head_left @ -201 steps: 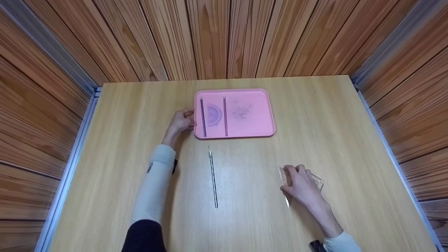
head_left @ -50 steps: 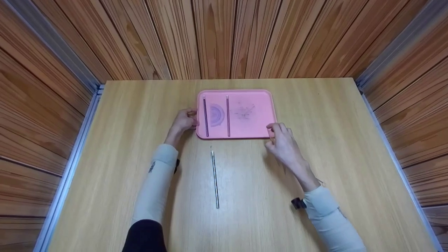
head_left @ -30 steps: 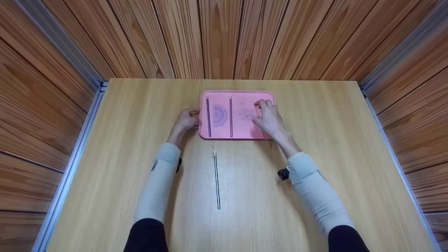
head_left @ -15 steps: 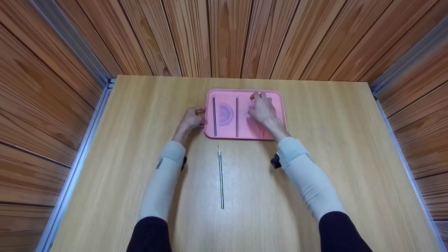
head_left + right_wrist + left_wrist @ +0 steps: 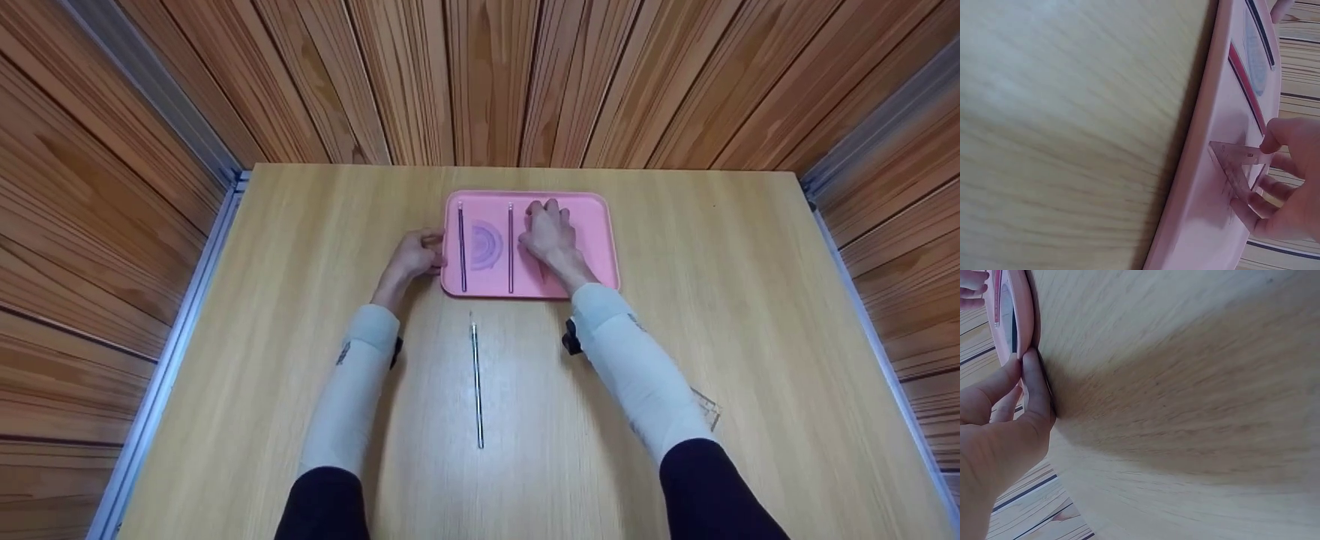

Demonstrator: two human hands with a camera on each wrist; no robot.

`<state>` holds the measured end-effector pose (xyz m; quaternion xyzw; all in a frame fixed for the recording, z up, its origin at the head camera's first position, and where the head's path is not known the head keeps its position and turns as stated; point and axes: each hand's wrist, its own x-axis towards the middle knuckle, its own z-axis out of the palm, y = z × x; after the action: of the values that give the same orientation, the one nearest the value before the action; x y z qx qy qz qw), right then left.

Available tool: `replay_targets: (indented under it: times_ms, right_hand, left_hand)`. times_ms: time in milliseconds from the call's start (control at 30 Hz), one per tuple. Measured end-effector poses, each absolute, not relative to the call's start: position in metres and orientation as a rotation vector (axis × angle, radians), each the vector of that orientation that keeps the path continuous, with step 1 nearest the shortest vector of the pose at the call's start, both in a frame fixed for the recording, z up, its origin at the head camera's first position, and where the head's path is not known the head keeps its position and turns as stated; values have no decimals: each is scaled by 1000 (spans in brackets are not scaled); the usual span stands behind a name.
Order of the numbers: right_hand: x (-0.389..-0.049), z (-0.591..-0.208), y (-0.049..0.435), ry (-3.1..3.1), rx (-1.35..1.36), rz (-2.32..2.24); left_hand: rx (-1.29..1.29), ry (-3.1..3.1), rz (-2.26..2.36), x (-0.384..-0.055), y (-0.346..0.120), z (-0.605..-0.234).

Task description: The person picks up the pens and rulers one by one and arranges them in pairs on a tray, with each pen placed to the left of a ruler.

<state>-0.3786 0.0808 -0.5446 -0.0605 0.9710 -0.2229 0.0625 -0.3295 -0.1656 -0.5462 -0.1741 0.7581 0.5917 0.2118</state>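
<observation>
Landmark: pink tray (image 5: pixel 598 229), flat on the tabletop (image 5: pixel 315 247), its long side running left-right before the person.
Set square: clear plastic triangle (image 5: pixel 1235 153), over the tray's right half, just right of the red-and-dark pencil (image 5: pixel 511 247); whether it touches the tray floor, cannot tell.
Right hand (image 5: pixel 551 232): over the tray's right half, thumb and fingers pinching the set square by its edges.
Left hand (image 5: pixel 414 255): at the tray's left rim, thumb and finger pinching that rim.
Key relation: set square lies on the near side of the right hand, narrow corner pointing to the tray's near rim, long axis roughly front-to-back, near in line with the pencils; right hand is the nearer one, left is across the tray.
Tray left half: dark pencil (image 5: pixel 462 247) by the left rim, protractor (image 5: pixel 487 244) between the two pencils.
In front of tray: loose pencil (image 5: pixel 478 386), pointing roughly at the near rim.
Front-right of tray: clear marked piece (image 5: pixel 706 409), partly hidden by the right sleeve (image 5: pixel 637 375); exact shape unclear.
</observation>
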Motion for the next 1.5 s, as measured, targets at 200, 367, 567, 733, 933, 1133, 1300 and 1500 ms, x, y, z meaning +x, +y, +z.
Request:
replay_targets:
  times_ms: [200,367,567,733,933,1133,1300,1500]
  right_hand:
    - [-376,-552,79,3047,-216,-455]
    - [-371,-558,79,3080,-252,-379]
    - [-367,-564,84,3075,-266,-403]
    - [-363,-568,88,3098,-310,-478]
    - [-355,-570,90,3146,-310,-549]
    - [-345,-563,88,3165,-335,-577]
    - [-333,-559,85,3163,-334,-594]
    - [-314,-560,85,3124,-378,-603]
  left_hand:
    - [-473,2126,1643,-330,-164,-544]
    - [-473,2143,1639,-331,-164,-543]
    - [-462,2137,1648,-331,-163,-546]
    - [-446,2141,1657,-329,-163,-548]
    - [-422,2129,1675,-328,-163,-550]
    - [-456,2121,1658,-329,-163,-547]
    - [-450,2122,1665,-329,-163,-546]
    - [-453,2131,1661,-327,-164,-547]
